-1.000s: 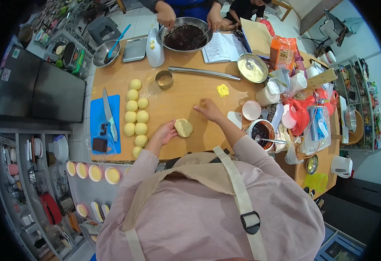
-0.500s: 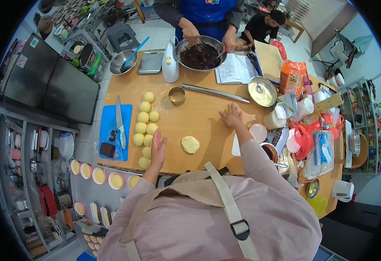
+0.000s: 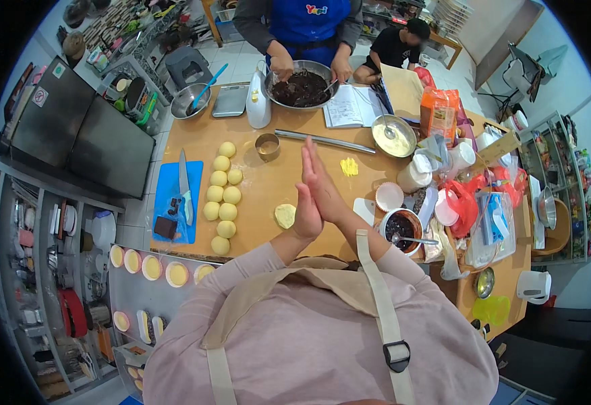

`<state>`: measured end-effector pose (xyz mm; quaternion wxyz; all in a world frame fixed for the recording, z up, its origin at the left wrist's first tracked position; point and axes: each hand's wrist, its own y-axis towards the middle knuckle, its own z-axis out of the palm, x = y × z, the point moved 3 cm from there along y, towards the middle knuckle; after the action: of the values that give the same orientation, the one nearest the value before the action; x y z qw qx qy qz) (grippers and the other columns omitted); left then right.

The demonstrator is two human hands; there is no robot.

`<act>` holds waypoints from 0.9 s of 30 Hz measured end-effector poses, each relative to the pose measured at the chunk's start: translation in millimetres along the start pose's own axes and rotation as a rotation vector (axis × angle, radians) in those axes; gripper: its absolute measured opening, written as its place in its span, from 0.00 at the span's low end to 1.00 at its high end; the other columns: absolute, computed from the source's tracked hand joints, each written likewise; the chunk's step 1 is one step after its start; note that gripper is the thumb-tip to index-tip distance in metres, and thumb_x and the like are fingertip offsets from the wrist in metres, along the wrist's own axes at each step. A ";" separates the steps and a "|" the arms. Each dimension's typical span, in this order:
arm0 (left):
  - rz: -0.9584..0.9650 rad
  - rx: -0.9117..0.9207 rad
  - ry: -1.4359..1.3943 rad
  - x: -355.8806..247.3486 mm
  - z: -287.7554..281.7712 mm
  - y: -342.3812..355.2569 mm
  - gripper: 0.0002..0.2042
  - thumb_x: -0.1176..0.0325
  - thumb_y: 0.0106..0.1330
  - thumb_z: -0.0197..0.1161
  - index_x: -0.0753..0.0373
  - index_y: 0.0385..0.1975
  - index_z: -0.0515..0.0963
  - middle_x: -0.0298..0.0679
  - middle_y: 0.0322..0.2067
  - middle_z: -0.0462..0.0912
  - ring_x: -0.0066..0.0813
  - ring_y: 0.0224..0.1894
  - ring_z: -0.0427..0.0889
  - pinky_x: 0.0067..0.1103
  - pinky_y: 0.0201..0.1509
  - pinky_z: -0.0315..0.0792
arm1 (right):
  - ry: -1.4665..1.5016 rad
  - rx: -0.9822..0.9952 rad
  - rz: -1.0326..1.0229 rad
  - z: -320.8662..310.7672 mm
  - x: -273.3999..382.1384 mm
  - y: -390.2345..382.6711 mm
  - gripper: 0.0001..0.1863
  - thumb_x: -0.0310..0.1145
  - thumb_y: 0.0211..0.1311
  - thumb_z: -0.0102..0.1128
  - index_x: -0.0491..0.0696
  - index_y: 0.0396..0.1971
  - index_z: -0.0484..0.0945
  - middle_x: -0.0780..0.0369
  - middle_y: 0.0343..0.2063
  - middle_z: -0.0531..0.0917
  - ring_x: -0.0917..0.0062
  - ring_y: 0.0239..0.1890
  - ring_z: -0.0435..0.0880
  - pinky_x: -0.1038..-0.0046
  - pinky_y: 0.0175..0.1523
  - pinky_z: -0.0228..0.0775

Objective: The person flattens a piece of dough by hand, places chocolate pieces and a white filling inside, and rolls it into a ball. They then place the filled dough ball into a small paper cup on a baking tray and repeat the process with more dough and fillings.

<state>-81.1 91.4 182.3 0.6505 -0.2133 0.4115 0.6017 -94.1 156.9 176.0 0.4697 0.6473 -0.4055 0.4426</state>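
Observation:
My left hand (image 3: 307, 214) and my right hand (image 3: 324, 189) meet palm to palm over the front middle of the table, fingers stretched out. Nothing shows between them, though the inner palms are hidden. A flattened dough round (image 3: 284, 216) lies just left of my left hand, partly covered by it. Beyond my right hand, a streaky yellow smear (image 3: 349, 167), soft-looking, sits on the wood. Several smooth dough balls (image 3: 231, 195) stand in rows to the left. A metal ring cutter (image 3: 267, 146) and a long metal tube (image 3: 324, 141) lie farther back.
A blue cutting board (image 3: 167, 175) carries a knife (image 3: 185, 185) and a dark brown block (image 3: 165, 227). Across the table (image 3: 255, 236), a co-worker in a blue apron (image 3: 309, 30) handles a bowl of dark mixture (image 3: 300, 88). Tubs, bags and a dark-filled pot (image 3: 403, 223) crowd the right side.
My right hand has left the table surface, uncovering the yellow smear, and moved inward. My left hand has moved right, away from the dough balls, and both palms have come together.

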 end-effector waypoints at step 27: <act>0.150 0.080 0.019 -53.2 54.4 -36.6 0.41 0.35 0.66 0.22 0.63 0.69 0.38 0.37 0.71 0.35 0.32 0.73 0.33 0.28 0.73 0.32 | -0.033 0.043 -0.265 1.4 93.7 -22.0 0.42 0.59 0.66 0.38 0.44 0.69 0.42 0.52 0.70 0.43 0.59 0.72 0.38 0.61 0.72 0.30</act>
<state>-27.4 94.4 247.5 0.6078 -0.1615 0.4561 0.6296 -47.0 150.4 259.7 0.5032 0.7123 -0.3147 0.3747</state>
